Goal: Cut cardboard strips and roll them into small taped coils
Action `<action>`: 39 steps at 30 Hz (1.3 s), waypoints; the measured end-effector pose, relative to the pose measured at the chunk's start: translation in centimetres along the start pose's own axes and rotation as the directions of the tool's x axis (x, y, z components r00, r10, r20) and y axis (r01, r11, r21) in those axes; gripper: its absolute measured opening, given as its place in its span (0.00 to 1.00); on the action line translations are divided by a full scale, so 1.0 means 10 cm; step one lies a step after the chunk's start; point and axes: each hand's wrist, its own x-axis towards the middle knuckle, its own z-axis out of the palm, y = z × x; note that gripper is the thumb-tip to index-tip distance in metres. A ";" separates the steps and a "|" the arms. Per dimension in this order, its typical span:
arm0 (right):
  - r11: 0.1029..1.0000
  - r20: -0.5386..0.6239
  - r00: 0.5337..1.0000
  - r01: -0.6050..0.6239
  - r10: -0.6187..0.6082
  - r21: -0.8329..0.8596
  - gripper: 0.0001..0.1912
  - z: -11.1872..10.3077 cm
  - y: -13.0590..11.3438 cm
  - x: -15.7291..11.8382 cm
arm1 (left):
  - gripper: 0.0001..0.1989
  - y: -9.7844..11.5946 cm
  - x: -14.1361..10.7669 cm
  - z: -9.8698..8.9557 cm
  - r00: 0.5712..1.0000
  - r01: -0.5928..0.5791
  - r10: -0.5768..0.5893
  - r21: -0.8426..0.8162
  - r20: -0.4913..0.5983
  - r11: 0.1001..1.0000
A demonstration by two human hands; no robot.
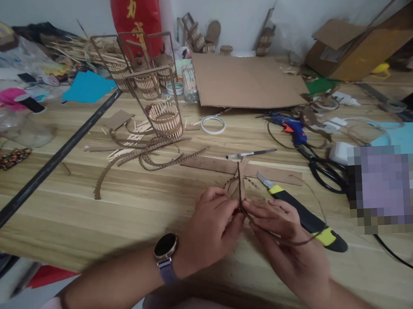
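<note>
Cardboard strip (pixel 240 186), both hands (pixel 212 225) (pixel 295 253) pinching, nearly closed

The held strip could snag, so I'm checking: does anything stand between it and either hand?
Nothing visible does: the left hand and right hand both touch the strip. A brown strand curves across the right hand, and the knife lies beside that hand, not between.
</note>
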 end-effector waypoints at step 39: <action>0.993 0.069 0.997 0.052 -0.045 -0.107 0.11 0.04 -0.07 -0.04 | 0.11 0.02 0.00 0.01 0.997 0.077 -0.076 0.048 -0.015 0.996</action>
